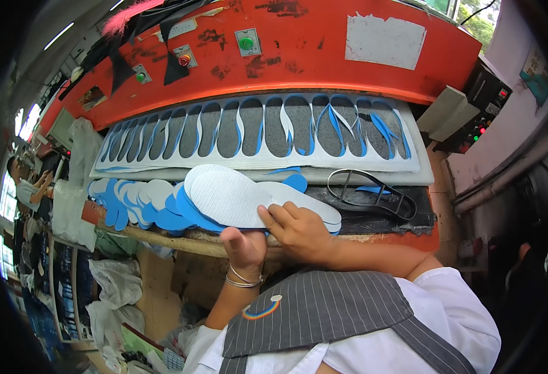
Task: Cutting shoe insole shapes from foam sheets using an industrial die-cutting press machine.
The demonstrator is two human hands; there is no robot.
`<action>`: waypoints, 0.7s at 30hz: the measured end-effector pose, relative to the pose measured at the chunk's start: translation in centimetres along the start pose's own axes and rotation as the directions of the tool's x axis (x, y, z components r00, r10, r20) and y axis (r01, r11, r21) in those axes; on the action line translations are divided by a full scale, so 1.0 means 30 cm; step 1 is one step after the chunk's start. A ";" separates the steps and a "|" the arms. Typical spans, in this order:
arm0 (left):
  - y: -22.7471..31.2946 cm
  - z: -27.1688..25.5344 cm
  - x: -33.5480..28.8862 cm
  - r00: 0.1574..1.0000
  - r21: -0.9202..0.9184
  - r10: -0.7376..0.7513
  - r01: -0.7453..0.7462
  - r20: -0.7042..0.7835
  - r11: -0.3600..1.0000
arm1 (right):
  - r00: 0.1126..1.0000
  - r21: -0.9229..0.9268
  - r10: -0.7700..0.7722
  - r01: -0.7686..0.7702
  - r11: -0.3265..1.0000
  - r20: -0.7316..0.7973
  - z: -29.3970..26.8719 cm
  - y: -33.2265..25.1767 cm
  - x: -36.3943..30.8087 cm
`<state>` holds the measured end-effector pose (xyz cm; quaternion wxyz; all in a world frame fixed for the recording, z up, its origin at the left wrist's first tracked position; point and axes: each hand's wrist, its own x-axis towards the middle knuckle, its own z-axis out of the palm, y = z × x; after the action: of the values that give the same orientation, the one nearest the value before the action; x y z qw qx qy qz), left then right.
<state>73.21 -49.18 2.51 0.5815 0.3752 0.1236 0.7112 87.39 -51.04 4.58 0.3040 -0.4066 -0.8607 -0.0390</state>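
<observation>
A small stack of white, ribbed shoe insoles with blue undersides lies across the front of the work table, its near edge over the table edge. My right hand is closed on the near edge of the stack, thumb and fingertips on the white top. My left hand, with bracelets at the wrist, is palm up under the same edge. Its thumb sticks out; its fingers are hidden beneath the insoles. More blue and white insoles lie overlapping to the left. A black insole-shaped cutting die with cross bars rests to the right.
Behind the insoles, a white sheet with a row of cut-out insole shapes lies on a pale board. A red machine beam with buttons spans the back. Plastic bags are at lower left; another person is at far left.
</observation>
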 end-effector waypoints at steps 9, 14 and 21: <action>0.090 -0.408 0.174 0.937 -0.683 -0.287 0.342 0.199 0.645 | 0.973 0.522 0.178 -0.078 0.850 -0.144 0.027 -0.087 0.142; 0.107 -0.373 0.185 0.902 -0.706 -0.227 0.430 0.368 0.563 | 0.975 0.628 0.217 -0.136 0.767 -0.054 0.013 -0.185 0.192; 0.148 -0.313 0.221 0.896 -0.643 -0.196 0.424 0.397 0.637 | 0.995 0.558 -0.011 0.067 0.827 -0.103 0.028 -0.209 0.237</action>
<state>63.29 -41.92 1.35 0.8067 0.1919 -0.1865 0.5269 78.99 -50.13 8.97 0.4496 -0.2795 -0.8269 0.1896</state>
